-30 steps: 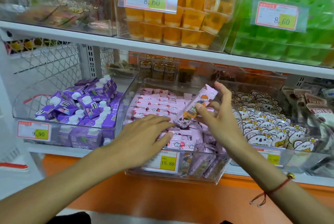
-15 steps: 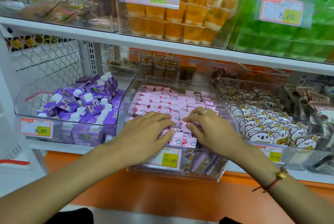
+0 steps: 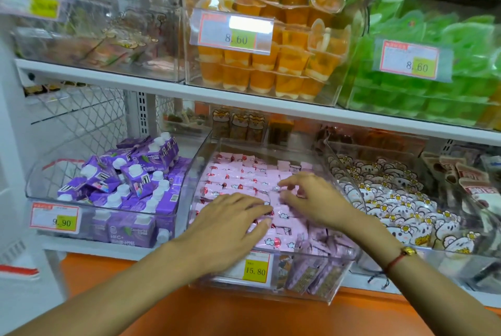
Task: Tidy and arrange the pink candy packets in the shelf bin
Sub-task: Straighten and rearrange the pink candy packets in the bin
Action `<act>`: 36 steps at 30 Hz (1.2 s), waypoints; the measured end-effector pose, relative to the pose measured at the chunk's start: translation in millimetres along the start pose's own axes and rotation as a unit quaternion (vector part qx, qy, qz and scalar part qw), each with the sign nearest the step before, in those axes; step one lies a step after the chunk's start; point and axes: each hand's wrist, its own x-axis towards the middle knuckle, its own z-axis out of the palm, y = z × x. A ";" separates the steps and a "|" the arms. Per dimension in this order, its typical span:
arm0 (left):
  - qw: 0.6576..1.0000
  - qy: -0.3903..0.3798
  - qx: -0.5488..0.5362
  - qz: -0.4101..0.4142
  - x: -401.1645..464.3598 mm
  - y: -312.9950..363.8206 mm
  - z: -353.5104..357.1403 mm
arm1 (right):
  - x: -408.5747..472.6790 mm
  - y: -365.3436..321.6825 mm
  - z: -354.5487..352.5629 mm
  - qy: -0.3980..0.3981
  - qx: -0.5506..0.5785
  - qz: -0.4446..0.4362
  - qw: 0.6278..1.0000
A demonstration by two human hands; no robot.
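The left hand point(image 3: 230, 223) lies flat, fingers straight, on the pink candy packets point(image 3: 244, 181) filling the clear shelf bin point(image 3: 336, 278). The right hand point(image 3: 314, 200) rests there with fingers loosely bent. Purple cartons point(image 3: 130, 181) fill the bin on the left, bear-print packets point(image 3: 393, 200) the right one.

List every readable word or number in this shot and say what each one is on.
"15.80": yellow price tag on the front of the pink candy bin.
"9.90": price tag on the purple carton bin.
"8.60": price tag on the orange jelly cup bin.
"8.60": price tag on the green jelly bin.
"NFC+": front purple carton.
Top-left tag, the tags' small print and packet print: too blurred to read.
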 end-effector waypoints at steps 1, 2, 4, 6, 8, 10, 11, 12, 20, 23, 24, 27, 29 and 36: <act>1.000 -0.002 -0.004 0.001 0.0 -0.4 -0.3 | 4.3 -0.6 0.0 -0.036 -0.025 0.000 0.999; 1.000 -0.003 -0.007 0.001 -0.3 -0.4 -0.4 | 7.9 -1.6 -0.4 -0.061 -0.036 -0.002 0.997; 1.000 -0.002 -0.012 0.001 -1.2 -0.2 0.0 | 13.5 -2.1 -3.5 -0.064 -0.024 0.002 0.998; 1.000 0.000 -0.023 -0.004 -2.0 0.0 0.2 | 15.8 -1.9 -6.2 -0.059 0.013 0.012 0.998; 0.999 -0.001 -0.035 -0.007 -1.8 -0.2 0.1 | 15.6 -1.5 -5.9 -0.049 0.055 0.019 0.997; 0.999 -0.004 -0.035 -0.006 -0.7 -0.7 0.1 | 12.1 -2.7 -2.8 -0.011 0.044 0.007 0.999; 0.999 -0.006 -0.033 -0.007 -0.3 -1.0 0.4 | 10.1 -3.4 -0.3 0.015 0.020 -0.005 1.000; 0.999 -0.008 -0.032 -0.008 -0.1 -1.2 0.8 | 7.9 -4.1 2.1 0.040 -0.007 -0.017 0.999; 0.998 0.018 -0.052 -0.003 -3.4 0.9 -2.4 | -1.6 -26.2 -15.3 0.335 0.218 -0.022 0.916; 0.983 0.083 -0.155 -0.050 -7.3 3.5 -6.9 | -14.6 -28.5 -27.1 0.404 0.340 0.025 0.849; 0.972 0.110 -0.198 -0.069 -8.1 5.3 -9.2 | -19.4 -27.2 -27.0 0.403 0.382 0.042 0.831; 0.941 0.171 -0.283 -0.073 -9.2 11.8 -14.5 | -32.0 -23.4 -19.6 0.334 0.491 0.115 0.797; 0.945 0.198 -0.257 -0.035 -10.2 15.1 -16.6 | -36.1 -24.1 -11.9 0.264 0.573 0.155 0.761; 0.855 0.227 -0.448 -0.130 -5.7 16.6 -26.8 | -43.1 -24.8 -16.4 0.156 0.588 0.208 0.766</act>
